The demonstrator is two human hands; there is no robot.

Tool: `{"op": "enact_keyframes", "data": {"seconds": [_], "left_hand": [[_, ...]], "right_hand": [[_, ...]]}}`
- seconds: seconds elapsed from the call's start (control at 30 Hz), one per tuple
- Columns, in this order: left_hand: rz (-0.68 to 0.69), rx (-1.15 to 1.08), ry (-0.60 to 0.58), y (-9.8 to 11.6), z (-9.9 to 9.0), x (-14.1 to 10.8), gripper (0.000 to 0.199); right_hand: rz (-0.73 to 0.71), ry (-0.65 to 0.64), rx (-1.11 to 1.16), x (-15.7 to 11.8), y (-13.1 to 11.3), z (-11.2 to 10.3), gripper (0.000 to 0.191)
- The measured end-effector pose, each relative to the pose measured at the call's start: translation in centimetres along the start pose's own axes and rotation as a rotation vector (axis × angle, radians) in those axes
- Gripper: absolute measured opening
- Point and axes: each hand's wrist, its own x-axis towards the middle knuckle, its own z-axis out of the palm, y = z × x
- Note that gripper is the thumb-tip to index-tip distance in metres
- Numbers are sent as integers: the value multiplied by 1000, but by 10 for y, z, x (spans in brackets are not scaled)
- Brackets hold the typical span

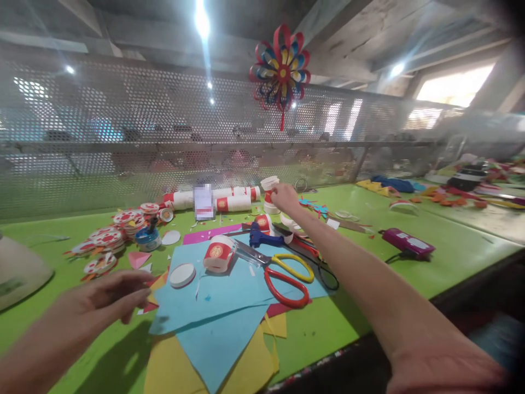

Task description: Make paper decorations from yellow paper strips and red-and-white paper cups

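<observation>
Reference: blue paper (229, 290) on the green worktop (320, 339). Right hand (286, 198) is beyond its far edge, at the red-and-white cup stack (270, 205); fingers curled against the white piece (269, 181) at the top. Can't tell if that grip is actually closed on it. Left hand (110, 298) is left of the paper, grip open and empty, fingers loosely bent. On the paper: cut cup (219, 254) lying tilted, white disc (182, 275) nearer the left hand, scissors (267, 261) with red and yellow handles towards the right side. Blue-handled tool (264, 237) at its far right. Blue jar (147, 239) beyond its left side; purple device (407, 243) well off to its right.
</observation>
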Motion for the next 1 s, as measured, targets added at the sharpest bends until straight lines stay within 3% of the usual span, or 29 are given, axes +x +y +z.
{"op": "enact_keyframes", "data": {"seconds": [0.1, 0.17, 0.23, 0.33, 0.47, 0.7, 0.9, 1.0], "left_hand": [[38, -230, -479, 57, 26, 1, 21], [65, -272, -675, 83, 49, 3, 17], [83, -298, -796, 94, 69, 7, 13], [74, -333, -829, 86, 90, 15, 11], [25, -404, -827, 65, 103, 15, 10], [20, -411, -739, 55, 116, 3, 10], [-17, -505, -687, 56, 117, 1, 23], [-69, -627, -645, 61, 115, 3, 16]], "right_hand": [[-38, -114, -16, 6, -11, 15, 29], [-55, -178, -11, 8, -17, 27, 29], [-57, -206, 8, 10, -19, 35, 30], [-36, -201, 52, 15, -14, 41, 31], [-30, -198, 173, 25, -8, 45, 30], [-151, -76, 660, 33, -7, 39, 29], [-277, 15, 1156, 1, -1, 14, 34], [-300, -10, 1330, -25, -7, 1, 39]]}}
